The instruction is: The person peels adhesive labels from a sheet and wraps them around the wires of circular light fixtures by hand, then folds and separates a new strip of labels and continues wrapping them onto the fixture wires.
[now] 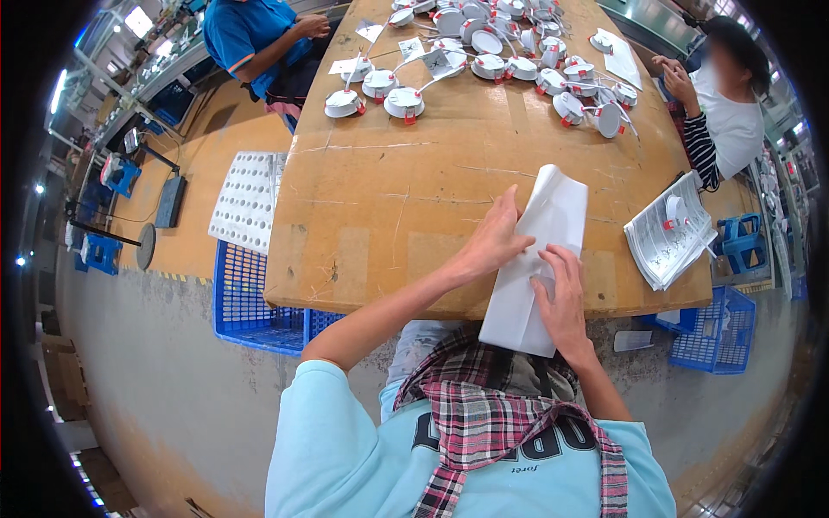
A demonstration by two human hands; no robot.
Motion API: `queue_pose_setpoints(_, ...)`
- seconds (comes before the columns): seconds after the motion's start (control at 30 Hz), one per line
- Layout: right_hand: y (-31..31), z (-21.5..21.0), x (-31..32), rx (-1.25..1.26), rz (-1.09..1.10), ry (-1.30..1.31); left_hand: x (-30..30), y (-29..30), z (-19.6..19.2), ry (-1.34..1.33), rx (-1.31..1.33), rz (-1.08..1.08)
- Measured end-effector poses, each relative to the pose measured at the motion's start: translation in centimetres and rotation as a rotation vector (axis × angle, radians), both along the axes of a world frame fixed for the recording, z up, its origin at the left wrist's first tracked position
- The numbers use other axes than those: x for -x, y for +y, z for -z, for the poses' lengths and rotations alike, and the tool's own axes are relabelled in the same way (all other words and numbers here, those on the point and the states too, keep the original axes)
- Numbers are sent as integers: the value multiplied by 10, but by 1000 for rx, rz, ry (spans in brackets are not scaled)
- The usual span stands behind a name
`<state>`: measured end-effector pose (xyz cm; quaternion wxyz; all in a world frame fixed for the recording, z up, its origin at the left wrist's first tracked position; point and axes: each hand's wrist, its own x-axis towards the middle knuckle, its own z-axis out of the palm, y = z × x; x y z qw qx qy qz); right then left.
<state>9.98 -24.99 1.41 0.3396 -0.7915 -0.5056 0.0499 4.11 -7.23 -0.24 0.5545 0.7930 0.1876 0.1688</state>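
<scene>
Far left, near 9 to 10 o'clock, there's a white tray full of holes [242, 203] sitting on a blue crate [237, 298]. Up at 11, a co-worker in a blue shirt [246, 39] is by the table [345, 229]. Between 12 and 1 there's a whole pile of round white lights [489, 66] with red clips, a few leaflets mixed in.

Left hand [499, 231] comes in around 2:30, lying along the left edge of a long white folded sheet [518, 289]. That sheet's at 3, upper end on the table, lower end sticking past the near edge. Left grip looks fairly spread. Right hand [563, 293], just past 3, has its grip half curled over the sheet. Both touch it, but can't tell if either's actually pinching.

Further right at 3, a stack of printed sheets [654, 246] has one light on it. Co-worker in white [734, 125] sits around 2, hands raised.
</scene>
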Motion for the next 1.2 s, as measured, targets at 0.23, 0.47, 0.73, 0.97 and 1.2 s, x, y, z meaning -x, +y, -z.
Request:
queue_pose_setpoints(0.23,1,-12,16,-121,-118,-6,43,26,-26,210,-20,28)
queue_pose_setpoints(0.47,39,-51,17,-169,-142,-56,248,131,-54,-638,76,-1154)
queue_pose_setpoints(0.73,164,-38,122,33,-707,-5,401,117,151,-750,323,-1826)
queue_pose_setpoints(0.97,201,-5,186,196,-940,-264,323,114,265,-441,418,-1564)
queue_pose_setpoints(1.2,204,-3,182,318,-942,-333,272,185,302,-173,254,-1064)
